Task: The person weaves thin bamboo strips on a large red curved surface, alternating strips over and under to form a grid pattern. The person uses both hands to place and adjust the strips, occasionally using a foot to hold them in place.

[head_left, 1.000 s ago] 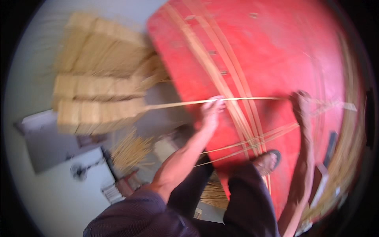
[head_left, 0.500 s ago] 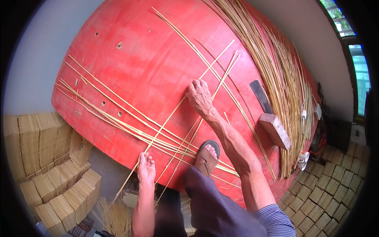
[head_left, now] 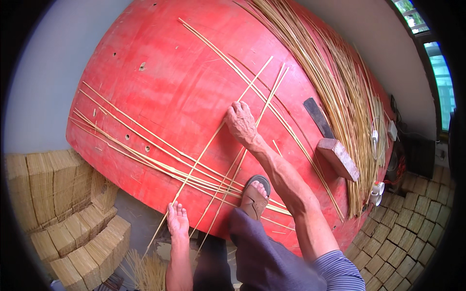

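Observation:
My right hand (head_left: 240,122) is closed around a long, thin pale strip (head_left: 208,146), which looks like split bamboo. The strip slants down left across a red board and past its near edge. Down there my left hand (head_left: 178,220) is palm up, fingers apart and slightly bent, with the strip running against its thumb side. Beneath the held strip lies a bundle of similar strips (head_left: 145,159). My sandaled foot (head_left: 256,198) rests on the board where those strips meet another crossing pair (head_left: 270,101). A further pair (head_left: 213,46) lies beyond my right hand.
On the red board (head_left: 160,102) a thick sheaf of long strips (head_left: 335,87) covers the right side. Beside it are a brown block (head_left: 338,160) and a dark flat blade-like piece (head_left: 318,116). Tied bundles (head_left: 80,228) are stacked at left, and more blocks (head_left: 403,228) at lower right.
The whole view has shifted slightly. My right hand and the held strip have moved a little toward the left and nearer. My left hand stays by the strip's lower part.

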